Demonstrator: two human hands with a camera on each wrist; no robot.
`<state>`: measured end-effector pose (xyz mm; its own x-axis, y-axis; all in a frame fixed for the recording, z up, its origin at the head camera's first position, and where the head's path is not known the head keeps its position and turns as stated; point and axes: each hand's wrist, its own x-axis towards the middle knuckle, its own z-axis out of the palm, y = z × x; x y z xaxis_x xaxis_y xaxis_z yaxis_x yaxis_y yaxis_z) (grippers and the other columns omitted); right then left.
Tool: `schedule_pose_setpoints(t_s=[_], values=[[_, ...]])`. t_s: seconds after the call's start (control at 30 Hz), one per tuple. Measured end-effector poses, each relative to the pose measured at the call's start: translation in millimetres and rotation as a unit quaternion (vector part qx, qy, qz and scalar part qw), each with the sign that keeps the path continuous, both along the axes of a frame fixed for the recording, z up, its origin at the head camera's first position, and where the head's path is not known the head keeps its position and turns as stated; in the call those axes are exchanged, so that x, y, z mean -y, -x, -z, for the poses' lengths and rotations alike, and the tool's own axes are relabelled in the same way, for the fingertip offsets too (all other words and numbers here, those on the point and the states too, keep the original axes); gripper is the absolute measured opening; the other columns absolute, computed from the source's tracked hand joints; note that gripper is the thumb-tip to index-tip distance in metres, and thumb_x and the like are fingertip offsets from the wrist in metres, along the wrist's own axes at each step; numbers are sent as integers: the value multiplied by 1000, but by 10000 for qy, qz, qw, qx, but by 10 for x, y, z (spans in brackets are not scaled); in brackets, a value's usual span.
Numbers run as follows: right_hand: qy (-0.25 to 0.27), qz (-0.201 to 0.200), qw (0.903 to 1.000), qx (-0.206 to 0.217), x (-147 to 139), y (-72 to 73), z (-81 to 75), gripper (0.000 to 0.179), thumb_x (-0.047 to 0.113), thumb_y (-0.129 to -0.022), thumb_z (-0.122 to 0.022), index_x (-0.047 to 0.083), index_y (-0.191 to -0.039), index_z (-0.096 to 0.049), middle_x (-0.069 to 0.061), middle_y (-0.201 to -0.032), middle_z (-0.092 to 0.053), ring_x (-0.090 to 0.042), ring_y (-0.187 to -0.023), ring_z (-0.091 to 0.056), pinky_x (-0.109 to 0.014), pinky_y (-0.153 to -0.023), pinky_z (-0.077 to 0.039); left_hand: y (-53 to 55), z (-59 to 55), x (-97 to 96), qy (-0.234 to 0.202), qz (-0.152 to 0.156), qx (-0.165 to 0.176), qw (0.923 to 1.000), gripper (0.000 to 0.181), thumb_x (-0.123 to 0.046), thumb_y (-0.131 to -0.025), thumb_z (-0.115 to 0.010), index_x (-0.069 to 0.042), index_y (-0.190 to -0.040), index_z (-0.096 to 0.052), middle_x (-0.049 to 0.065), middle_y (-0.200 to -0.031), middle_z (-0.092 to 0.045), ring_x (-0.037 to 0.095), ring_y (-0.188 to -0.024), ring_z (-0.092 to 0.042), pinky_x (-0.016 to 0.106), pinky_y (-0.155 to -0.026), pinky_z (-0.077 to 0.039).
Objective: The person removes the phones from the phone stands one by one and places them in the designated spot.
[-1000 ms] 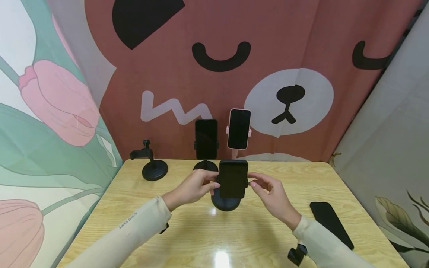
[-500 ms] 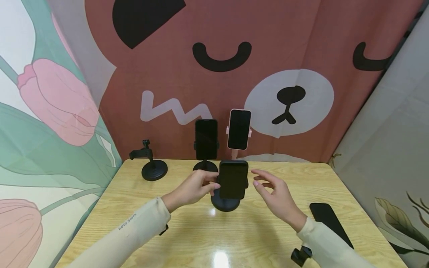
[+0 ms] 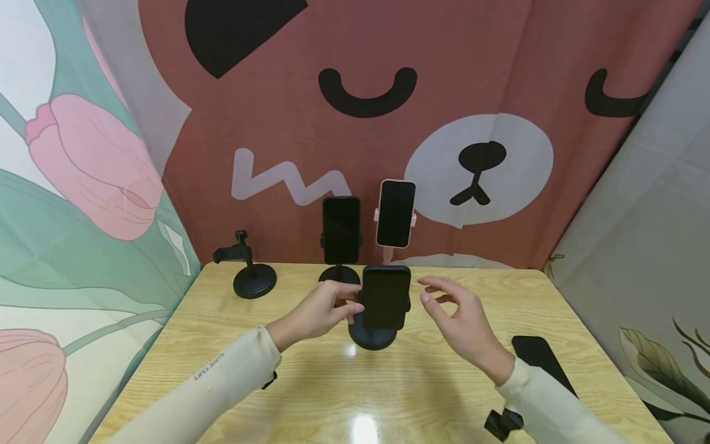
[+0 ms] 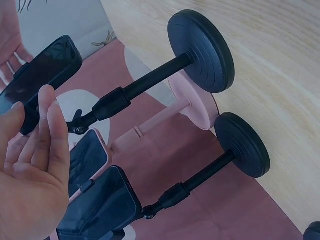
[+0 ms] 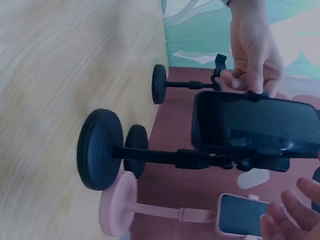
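Note:
A black phone (image 3: 386,297) sits upright in the clamp of a black phone stand (image 3: 373,336) near the middle of the table. My left hand (image 3: 327,308) pinches the stand's clamp at the phone's left edge, thumb toward me and fingers behind. In the right wrist view, the index finger of that hand (image 5: 256,55) lies on the clamp at the phone's (image 5: 255,120) side. My right hand (image 3: 460,317) is just off the phone's right edge, fingers loosely bent, a small gap between it and the phone. It holds nothing.
Behind stand another black phone (image 3: 341,230) in a black stand and a phone in a pink case (image 3: 395,214) on a pink stand (image 5: 117,205). A black stand without a phone (image 3: 255,281) is at the back left. Another phone (image 3: 542,361) lies flat on the right, partly behind the sleeve.
My right hand has let go of the clamp's right side and moved a little way right. The left hand keeps its pinch, and the phone in the stand has stayed put.

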<state>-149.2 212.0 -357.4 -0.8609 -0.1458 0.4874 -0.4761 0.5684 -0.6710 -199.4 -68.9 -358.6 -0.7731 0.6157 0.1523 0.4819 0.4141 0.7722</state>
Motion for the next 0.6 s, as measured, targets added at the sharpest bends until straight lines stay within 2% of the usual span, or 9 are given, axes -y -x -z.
schedule_pose_setpoints(t_s=[0.17, 0.3, 0.6], values=[[-184, 198, 9994, -207, 41, -34, -105, 29, 15, -100, -64, 11, -128, -68, -7, -127, -69, -21, -107, -64, -28, -87, -53, 0, 3, -3, 10, -14, 32, 10000, 48, -13, -98, -66, 5, -141, -55, 21, -123, -71, 6, -68, -68, 22, -59, -53], [-322, 266, 9985, -350, 75, -51, -176, 30, 15, -99, -65, 10, -129, -68, -7, -128, -69, -23, -108, -64, -30, -88, -52, 5, 6, -9, 22, -15, 31, 10000, 48, -13, -98, -67, 5, -141, -55, 21, -123, -71, 6, -68, -68, 22, -60, -53], [-510, 268, 9951, -798, 174, -69, -295, 34, 13, -95, -69, 9, -129, -67, -8, -128, -68, -27, -112, -61, -51, -92, -53, 2, -7, -6, 2, -8, 10, 10000, 48, -12, -98, -66, 6, -141, -54, 23, -125, -70, 6, -67, -68, 21, -61, -54]])
